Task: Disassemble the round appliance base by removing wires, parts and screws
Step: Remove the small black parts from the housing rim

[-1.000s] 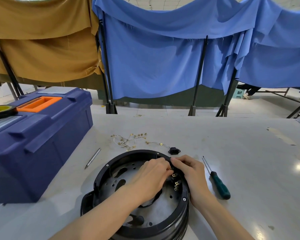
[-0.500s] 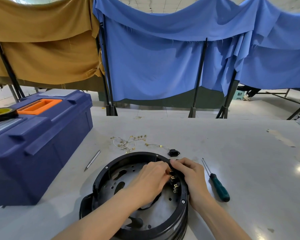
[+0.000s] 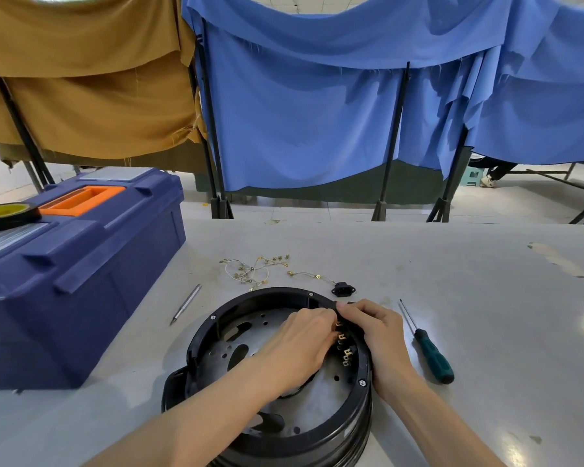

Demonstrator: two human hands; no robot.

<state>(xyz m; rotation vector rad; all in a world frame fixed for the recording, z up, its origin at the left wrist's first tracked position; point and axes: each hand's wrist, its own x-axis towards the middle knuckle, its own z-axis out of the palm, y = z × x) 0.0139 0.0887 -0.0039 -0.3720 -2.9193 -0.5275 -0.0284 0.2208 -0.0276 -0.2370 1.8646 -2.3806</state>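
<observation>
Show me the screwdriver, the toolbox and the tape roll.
screwdriver (image 3: 434,357), head view, green handle.
toolbox (image 3: 48,325), head view, front wall.
tape roll (image 3: 9,214), head view, top face.

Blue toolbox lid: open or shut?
Shut. The dark blue plastic toolbox has its lid down flat, a black-and-yellow tape roll on top.

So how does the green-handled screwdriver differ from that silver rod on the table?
The screwdriver has a thick green handle and lies right of the round base; the silver rod is bare metal, slimmer, and lies left of it. Both lie flat on the table, untouched.
</observation>
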